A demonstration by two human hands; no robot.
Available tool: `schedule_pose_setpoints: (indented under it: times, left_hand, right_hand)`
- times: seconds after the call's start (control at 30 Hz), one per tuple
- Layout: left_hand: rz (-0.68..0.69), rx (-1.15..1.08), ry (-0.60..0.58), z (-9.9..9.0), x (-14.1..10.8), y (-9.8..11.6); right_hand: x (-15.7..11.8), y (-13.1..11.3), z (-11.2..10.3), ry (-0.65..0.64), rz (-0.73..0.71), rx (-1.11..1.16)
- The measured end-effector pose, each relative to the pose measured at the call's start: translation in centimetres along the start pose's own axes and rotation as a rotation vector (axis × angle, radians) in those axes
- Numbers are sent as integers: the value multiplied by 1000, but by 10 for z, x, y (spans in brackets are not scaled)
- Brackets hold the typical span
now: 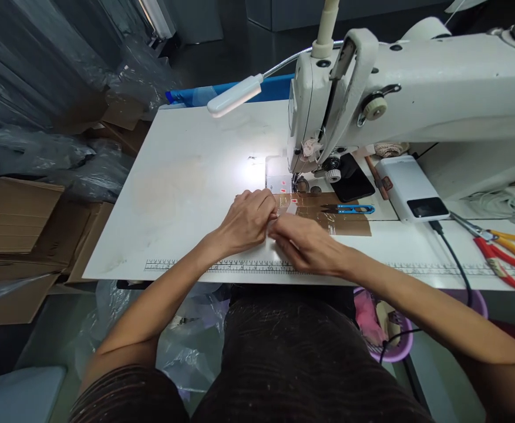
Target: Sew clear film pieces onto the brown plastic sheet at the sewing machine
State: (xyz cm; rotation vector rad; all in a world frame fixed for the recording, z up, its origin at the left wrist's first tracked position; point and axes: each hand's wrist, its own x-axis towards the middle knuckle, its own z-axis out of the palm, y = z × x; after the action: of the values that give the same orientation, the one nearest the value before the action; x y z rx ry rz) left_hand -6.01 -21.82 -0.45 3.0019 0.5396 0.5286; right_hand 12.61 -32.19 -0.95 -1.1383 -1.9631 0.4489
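My left hand (251, 218) and my right hand (305, 242) meet fingertip to fingertip just in front of the sewing machine's needle area. Both are closed in a pinch. A small white strip (291, 207) pokes up beside my right fingers; its lower part is hidden by them. What my left fingertips grip is covered by the hand itself. Under and behind the hands lies a brown cardboard piece (349, 226) with clear tape on it. Blue thread snips (349, 209) rest on that cardboard, right of my right hand.
The white sewing machine (416, 88) fills the back right, with a lit lamp (235, 97) at its left. A black phone (353, 179), a white power bank (413, 189) and red-orange-handled pliers (504, 255) lie rightward. A ruler scale (239, 267) runs along the table's front edge.
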Motion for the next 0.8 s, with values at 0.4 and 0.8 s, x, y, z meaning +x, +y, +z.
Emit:
schedule_pose_setpoints:
  times: [0.4, 0.8]
  left_hand:
    - [-235, -561, 393, -25, -8, -32]
    - [224, -263, -137, -13, -48, 44]
  right_hand:
    - [-6, 19, -8, 250, 342, -55]
    - [-21, 37, -37, 210, 332, -333]
